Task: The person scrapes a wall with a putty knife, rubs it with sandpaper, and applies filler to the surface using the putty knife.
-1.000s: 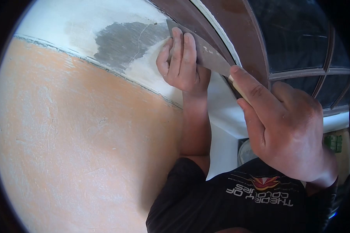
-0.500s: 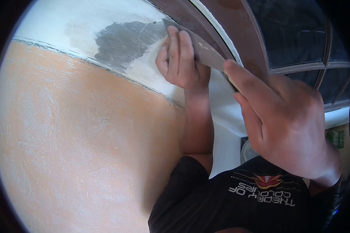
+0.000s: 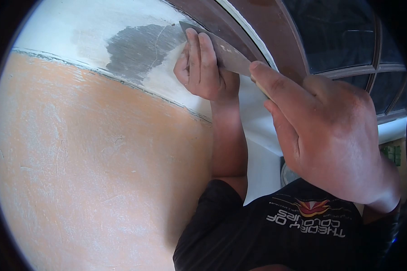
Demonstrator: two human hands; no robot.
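Note:
A metal putty knife (image 3: 228, 53) lies flat against the white band of wall beside an arched window frame. My left hand (image 3: 199, 67) presses its fingers onto the blade near the tip. My right hand (image 3: 325, 135), close to the camera, grips the wooden handle, which is mostly hidden under the fingers. The blade's tip touches the edge of a bare grey patch (image 3: 135, 49) in the white filler, crossed by a thin crack.
Below the white band is a rough orange wall (image 3: 99, 158). A dark brown curved window frame (image 3: 257, 22) with glass panes (image 3: 334, 36) runs top right. My black printed shirt (image 3: 303, 217) fills the bottom. A grey round container (image 3: 287, 174) shows behind my right wrist.
Both hands and the putty knife have slid up and to the left along the white band, bringing the blade tip onto the edge of the grey patch.

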